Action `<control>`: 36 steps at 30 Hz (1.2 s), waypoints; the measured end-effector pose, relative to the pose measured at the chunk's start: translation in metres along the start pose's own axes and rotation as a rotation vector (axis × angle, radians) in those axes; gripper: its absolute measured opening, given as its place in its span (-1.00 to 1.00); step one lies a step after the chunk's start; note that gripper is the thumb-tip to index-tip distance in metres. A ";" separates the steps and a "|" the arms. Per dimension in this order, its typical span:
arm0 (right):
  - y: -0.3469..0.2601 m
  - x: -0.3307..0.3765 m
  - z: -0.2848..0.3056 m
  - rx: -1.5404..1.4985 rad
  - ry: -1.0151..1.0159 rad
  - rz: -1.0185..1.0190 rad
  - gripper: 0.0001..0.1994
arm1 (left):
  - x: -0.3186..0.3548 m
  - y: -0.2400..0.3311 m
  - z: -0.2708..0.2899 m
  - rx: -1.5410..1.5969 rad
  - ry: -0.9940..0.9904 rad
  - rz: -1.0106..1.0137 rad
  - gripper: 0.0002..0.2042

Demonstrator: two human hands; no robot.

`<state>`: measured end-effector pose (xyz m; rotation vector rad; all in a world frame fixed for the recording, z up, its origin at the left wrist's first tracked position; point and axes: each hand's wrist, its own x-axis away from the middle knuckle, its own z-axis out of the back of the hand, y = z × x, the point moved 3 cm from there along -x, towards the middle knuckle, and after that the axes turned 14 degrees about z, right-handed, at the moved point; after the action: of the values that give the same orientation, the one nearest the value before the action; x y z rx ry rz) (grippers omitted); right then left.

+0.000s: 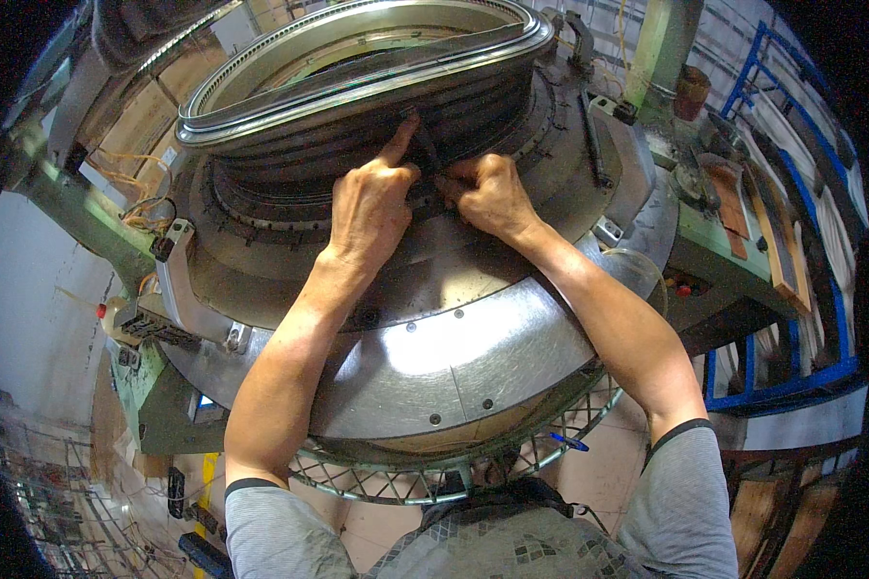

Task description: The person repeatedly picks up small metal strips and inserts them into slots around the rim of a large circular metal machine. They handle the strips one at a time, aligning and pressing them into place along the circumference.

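Observation:
Both my hands meet at the near side of a large round machine that looks like a circular knitting machine, against its dark ridged cylinder wall point(299, 162). My left hand point(372, 201) has its index finger stretched up along the wall, the other fingers curled in. Just right of it, my right hand point(493, 198) is closed in a pinch low by the wall. Between them shows a thin dark curved piece point(425, 145), too dim to name; what the fingertips hold is hidden. Above sits the cylinder's shiny metal rim point(376, 75), with a polished steel ring plate point(444, 352) below my forearms.
Green machine posts point(87, 217) rise at the left and right. A black rod point(593, 140) lies on the right of the machine bed. A lattice ring point(376, 490) runs under the plate, with a blue clip-like piece point(569, 442) on it. Blue racks point(844, 289) stand far right.

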<state>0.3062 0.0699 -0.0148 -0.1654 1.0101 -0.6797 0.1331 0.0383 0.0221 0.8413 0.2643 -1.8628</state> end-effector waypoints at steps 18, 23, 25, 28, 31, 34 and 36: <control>-0.016 0.002 -0.016 0.090 -0.050 -0.055 -0.84 | -0.006 0.014 0.018 -0.366 -0.142 0.019 -0.91; -0.022 0.019 -0.015 0.030 -0.066 -0.182 -0.80 | 0.000 0.015 0.018 -0.369 -0.251 -0.045 -0.88; -0.019 0.018 -0.018 0.069 -0.030 -0.158 -0.81 | 0.000 0.014 0.019 -0.357 -0.196 -0.032 -0.89; -0.005 0.004 -0.025 0.164 -0.031 -0.119 -0.82 | -0.008 0.006 0.021 -0.396 -0.183 -0.014 -0.69; 0.004 -0.018 -0.035 0.321 0.116 -0.013 -0.79 | -0.013 0.003 0.021 -0.343 -0.081 0.062 -0.40; 0.006 -0.030 -0.048 0.284 0.294 -0.023 -0.78 | -0.014 0.000 0.020 -0.350 -0.057 0.083 -0.22; 0.006 -0.030 -0.048 0.226 0.358 -0.009 -0.79 | -0.014 -0.002 0.020 -0.325 -0.047 0.076 -0.23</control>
<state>0.2587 0.1013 -0.0213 0.1551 1.2639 -0.8445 0.1264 0.0386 0.0457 0.5757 0.4839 -1.7072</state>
